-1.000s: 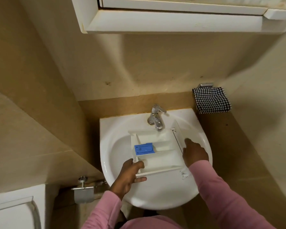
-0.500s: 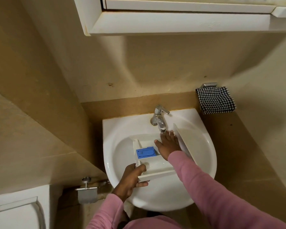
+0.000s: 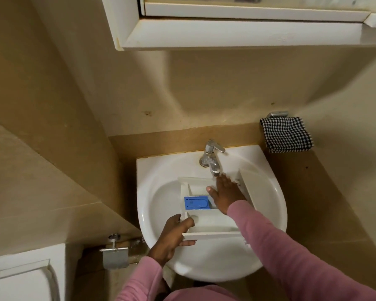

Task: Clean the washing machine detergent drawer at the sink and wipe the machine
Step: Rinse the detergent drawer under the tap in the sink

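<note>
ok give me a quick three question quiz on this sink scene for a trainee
1. True or false: the left hand grips the near-left corner of the detergent drawer.
2. Which is blue? A) the insert in the drawer B) the cloth on the wall C) the tap
3. Fill in: the right hand lies flat, fingers spread, inside the drawer just below the ____.

Key: 1 true; 2 A; 3 tap

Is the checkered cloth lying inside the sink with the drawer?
No, the checkered cloth hangs on the wall to the right of the sink, apart from the drawer in the basin.
</note>
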